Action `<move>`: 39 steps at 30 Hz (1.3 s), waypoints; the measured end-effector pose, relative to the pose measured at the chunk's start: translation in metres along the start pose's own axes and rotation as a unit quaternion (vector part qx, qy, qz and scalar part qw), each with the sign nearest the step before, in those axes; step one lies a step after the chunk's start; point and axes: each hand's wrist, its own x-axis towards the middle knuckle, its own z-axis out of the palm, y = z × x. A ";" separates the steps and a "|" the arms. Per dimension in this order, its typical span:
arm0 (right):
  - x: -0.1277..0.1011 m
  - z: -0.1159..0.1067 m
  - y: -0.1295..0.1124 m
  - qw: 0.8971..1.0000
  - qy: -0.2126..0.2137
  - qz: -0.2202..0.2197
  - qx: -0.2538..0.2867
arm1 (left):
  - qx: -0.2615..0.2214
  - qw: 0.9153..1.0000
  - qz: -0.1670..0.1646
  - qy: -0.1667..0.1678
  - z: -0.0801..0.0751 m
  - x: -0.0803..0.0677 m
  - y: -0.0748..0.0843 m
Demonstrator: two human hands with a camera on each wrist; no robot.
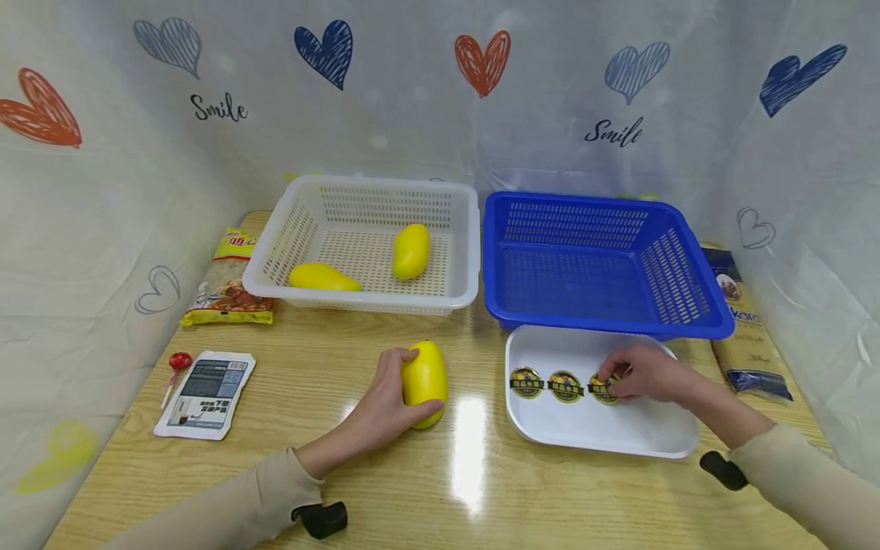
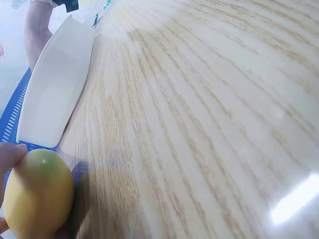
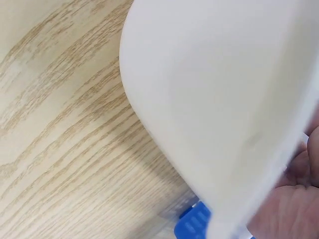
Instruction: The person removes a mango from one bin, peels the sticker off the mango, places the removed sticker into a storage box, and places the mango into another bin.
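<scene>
Head view, looking down on a pale wood-grain counter [image 1: 330, 367] hemmed in by white sheeting printed with hearts and the word "Smile": the left hand [image 1: 382, 405] curls its fingers round a yellow mango [image 1: 425, 380] resting on the counter just in front of a white basket [image 1: 440, 298], where two more mangoes [image 1: 410, 250] lie. The right hand [image 1: 649, 374] reaches into a white tray [image 1: 605, 435] beside it, fingers pinching the rightmost of three round stickers [image 1: 565, 386] in a row. A blue basket [image 1: 612, 267] sits directly behind the tray. At the counter's left edge lie a snack bag [image 1: 227, 283], a flat white pouch [image 1: 206, 393] and a red lollipop [image 1: 179, 361]; a dark packet [image 1: 745, 336] lies at the right edge. Ceiling light glares off the wood near the mango.
</scene>
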 end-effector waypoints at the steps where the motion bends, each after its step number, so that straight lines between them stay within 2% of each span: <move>1: 0.000 0.000 0.001 1.000 -0.001 -0.001 -0.001 | 0.001 1.000 0.000 0.000 0.000 0.000 0.000; 5: 0.002 0.002 0.002 1.000 -0.003 -0.003 -0.009 | 0.001 1.000 -0.001 0.001 0.000 0.000 0.001; 12: 0.004 0.005 0.003 0.997 0.012 -0.029 -0.065 | 0.001 1.000 -0.002 0.000 0.000 0.000 0.000; 15: 0.004 0.007 0.001 0.996 0.016 -0.027 -0.080 | 0.001 1.000 0.004 0.001 0.000 0.000 0.000; 19: 0.003 0.006 0.000 0.992 0.028 -0.043 -0.113 | 0.002 1.000 0.007 0.002 0.001 0.000 0.000; 26: 0.002 0.008 0.000 0.980 0.066 -0.085 -0.170 | 0.000 1.000 -0.004 -0.002 0.001 -0.001 0.001; 33: 0.001 0.007 0.003 0.987 0.040 -0.071 -0.139 | -0.003 1.000 -0.008 -0.004 0.000 0.000 0.003; 39: -0.001 0.005 0.005 0.988 0.021 -0.111 -0.103 | -0.003 1.000 -0.008 -0.006 0.000 0.000 0.003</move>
